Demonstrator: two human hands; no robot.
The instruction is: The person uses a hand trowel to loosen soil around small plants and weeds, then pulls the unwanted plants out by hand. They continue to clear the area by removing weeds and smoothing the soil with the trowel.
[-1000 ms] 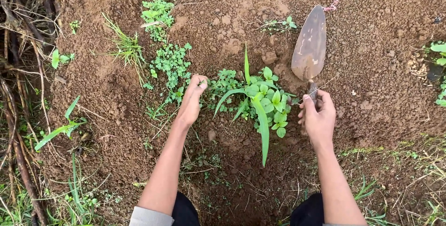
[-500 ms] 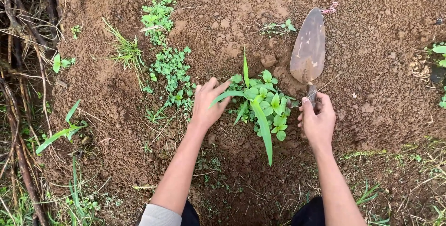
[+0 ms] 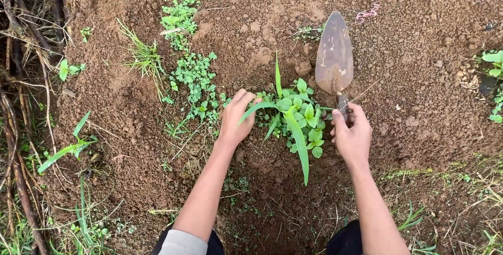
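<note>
Bare soil [image 3: 429, 92] — trowel [image 3: 334, 50] handle hidden in right hand [image 3: 352, 135].

A clump of weeds [image 3: 296, 116] is sitting between the left hand [image 3: 237, 118] and right hand [image 3: 351, 135]; the trowel [image 3: 334, 56] is lying just beyond, on the soil [image 3: 419, 77].

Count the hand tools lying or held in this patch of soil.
1. A trowel, its blade flat on the soil beyond the weed clump, its handle in the right hand. Others may be hidden out of frame.
</note>
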